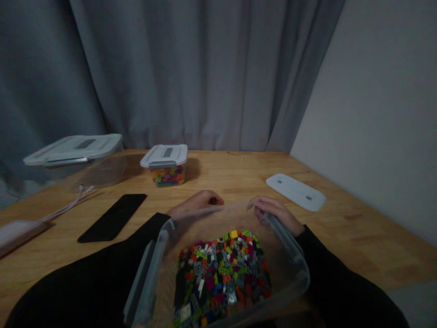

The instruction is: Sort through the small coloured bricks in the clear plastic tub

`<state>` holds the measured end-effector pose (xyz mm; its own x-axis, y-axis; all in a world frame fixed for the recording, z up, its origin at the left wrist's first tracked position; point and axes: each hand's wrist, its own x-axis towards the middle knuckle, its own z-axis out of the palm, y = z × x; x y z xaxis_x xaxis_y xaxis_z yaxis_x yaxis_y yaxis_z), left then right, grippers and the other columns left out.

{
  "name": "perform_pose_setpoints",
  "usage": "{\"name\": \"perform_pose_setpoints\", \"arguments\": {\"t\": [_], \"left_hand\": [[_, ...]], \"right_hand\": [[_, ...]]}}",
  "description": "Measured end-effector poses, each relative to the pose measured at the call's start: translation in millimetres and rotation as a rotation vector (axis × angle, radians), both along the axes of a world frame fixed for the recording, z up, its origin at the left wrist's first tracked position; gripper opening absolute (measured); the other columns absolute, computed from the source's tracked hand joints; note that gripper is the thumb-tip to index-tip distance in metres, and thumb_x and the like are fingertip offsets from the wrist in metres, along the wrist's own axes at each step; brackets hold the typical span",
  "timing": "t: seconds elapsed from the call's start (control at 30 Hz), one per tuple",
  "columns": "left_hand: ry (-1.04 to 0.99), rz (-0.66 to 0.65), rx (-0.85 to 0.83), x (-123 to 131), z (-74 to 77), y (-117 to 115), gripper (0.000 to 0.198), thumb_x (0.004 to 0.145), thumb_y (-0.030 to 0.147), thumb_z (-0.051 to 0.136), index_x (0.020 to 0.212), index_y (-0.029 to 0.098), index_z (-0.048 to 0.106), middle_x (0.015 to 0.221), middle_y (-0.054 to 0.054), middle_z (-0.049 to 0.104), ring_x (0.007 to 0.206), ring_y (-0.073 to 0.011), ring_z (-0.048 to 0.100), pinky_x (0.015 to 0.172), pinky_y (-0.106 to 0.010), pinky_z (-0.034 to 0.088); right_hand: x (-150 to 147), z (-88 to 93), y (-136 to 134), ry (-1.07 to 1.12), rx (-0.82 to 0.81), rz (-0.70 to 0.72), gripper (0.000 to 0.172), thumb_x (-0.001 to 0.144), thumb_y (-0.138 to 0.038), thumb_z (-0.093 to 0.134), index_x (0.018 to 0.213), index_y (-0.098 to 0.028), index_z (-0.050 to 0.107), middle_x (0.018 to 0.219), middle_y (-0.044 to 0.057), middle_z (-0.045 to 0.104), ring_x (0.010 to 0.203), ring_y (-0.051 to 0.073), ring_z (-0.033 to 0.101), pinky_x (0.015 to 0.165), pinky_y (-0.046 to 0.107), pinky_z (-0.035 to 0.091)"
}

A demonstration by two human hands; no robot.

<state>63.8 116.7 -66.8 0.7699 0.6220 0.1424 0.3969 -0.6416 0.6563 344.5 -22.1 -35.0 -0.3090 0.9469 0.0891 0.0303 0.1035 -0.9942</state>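
In front of me is a clear plastic storage bin [287,291] with a pile of small multicoloured building bricks [221,269] in it. My left hand [200,202] is just beyond its far rim, fingers curled in a pinch. A small orange-red brick [220,203] shows at those fingertips, partly hidden. My right hand [273,210] is at the bin's far right corner, its fingers bent and partly seen through the clear wall. Whatever those fingers hold cannot be made out, nor whether they grip the rim.
A lidded box of bricks [167,171] stands on the wooden table [221,171]. A larger white-lidded bin [99,171] is at the back left. A black phone-like slab [112,217], a white device with cables [20,232] and a loose white lid [296,191] lie around. Behind hangs a grey curtain [205,77].
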Motion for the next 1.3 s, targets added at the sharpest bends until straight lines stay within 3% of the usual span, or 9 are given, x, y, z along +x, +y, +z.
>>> {"name": "perform_pose_setpoints", "arguments": {"t": [0.13, 0.3, 0.43, 0.57, 0.77, 0.93, 1.2, 1.3], "left_hand": [[0.012, -0.021, -0.042, 1.5, 0.9, -1.5, 0.031, 0.088, 0.046, 0.066, 0.094, 0.016, 0.075, 0.097, -0.011, 0.079, 0.088, -0.0256, 0.066, 0.08, -0.035, 0.05], [-0.016, -0.078, -0.122, 4.4, 16.3, -23.4, 0.038, 0.093, 0.05, 0.064, 0.109, 0.017, 0.075, 0.108, -0.011, 0.078, 0.094, -0.0256, 0.068, 0.081, -0.034, 0.05], [-0.014, -0.138, 0.001, 8.2, 26.0, -39.5, 0.036, 0.102, 0.045, 0.052, 0.112, 0.018, 0.075, 0.11, -0.009, 0.077, 0.096, -0.0232, 0.067, 0.083, -0.031, 0.048], [0.046, -0.153, 0.126, 12.1, 20.2, -36.5, 0.034, 0.102, 0.041, 0.051, 0.102, 0.017, 0.075, 0.102, -0.008, 0.076, 0.094, -0.0225, 0.066, 0.085, -0.031, 0.046], [0.086, -0.111, 0.175, 13.4, 5.1, -22.2, 0.04, 0.105, 0.047, 0.047, 0.11, 0.018, 0.072, 0.11, -0.012, 0.074, 0.101, -0.0241, 0.065, 0.09, -0.033, 0.046], [0.127, -0.133, 0.195, 14.6, 3.3, -14.3, 0.036, 0.104, 0.043, 0.047, 0.109, 0.018, 0.073, 0.113, -0.014, 0.073, 0.105, -0.0251, 0.064, 0.098, -0.036, 0.045], [0.09, -0.149, 0.133, 5.8, 19.9, -25.3, 0.029, 0.097, 0.039, 0.06, 0.11, 0.018, 0.075, 0.114, -0.011, 0.076, 0.102, -0.0248, 0.068, 0.091, -0.034, 0.05], [0.01, -0.06, 0.122, 4.4, 35.0, -23.4, 0.031, 0.099, 0.042, 0.058, 0.105, 0.017, 0.076, 0.108, -0.012, 0.078, 0.098, -0.0237, 0.07, 0.087, -0.034, 0.051]], "right_hand": [[-2.6, 3.6, -2.3, -0.004, 0.004, -0.015, 0.038, 0.089, -0.055, 0.069, 0.099, -0.018, 0.074, 0.07, -0.001, 0.054, 0.062, 0.013, 0.046, 0.058, 0.027, 0.032], [-3.7, 4.3, -2.9, 0.017, -0.011, 0.001, 0.037, 0.089, -0.055, 0.069, 0.098, -0.019, 0.073, 0.067, -0.002, 0.051, 0.059, 0.012, 0.043, 0.055, 0.027, 0.03], [-2.4, 2.6, -1.5, 0.022, -0.002, 0.006, 0.036, 0.09, -0.054, 0.069, 0.098, -0.019, 0.073, 0.068, -0.002, 0.051, 0.058, 0.012, 0.042, 0.054, 0.026, 0.031], [-1.1, 0.8, 0.2, 0.009, 0.02, 0.004, 0.037, 0.09, -0.054, 0.07, 0.098, -0.018, 0.074, 0.069, -0.002, 0.053, 0.06, 0.012, 0.044, 0.055, 0.026, 0.031], [-0.8, 0.5, -0.7, 0.015, 0.001, 0.006, 0.038, 0.091, -0.054, 0.069, 0.101, -0.018, 0.074, 0.07, -0.002, 0.052, 0.06, 0.012, 0.045, 0.055, 0.026, 0.03], [-0.6, -0.6, 0.2, 0.017, 0.013, 0.006, 0.037, 0.092, -0.053, 0.067, 0.102, -0.017, 0.074, 0.069, -0.002, 0.052, 0.059, 0.012, 0.044, 0.055, 0.026, 0.029], [0.6, -2.7, 1.5, 0.03, 0.014, 0.026, 0.036, 0.093, -0.051, 0.068, 0.102, -0.018, 0.074, 0.07, -0.002, 0.053, 0.059, 0.011, 0.045, 0.054, 0.025, 0.03], [0.9, -2.6, 1.0, 0.026, 0.011, 0.017, 0.034, 0.094, -0.05, 0.067, 0.102, -0.018, 0.074, 0.07, -0.002, 0.052, 0.058, 0.01, 0.045, 0.053, 0.024, 0.028]]}}
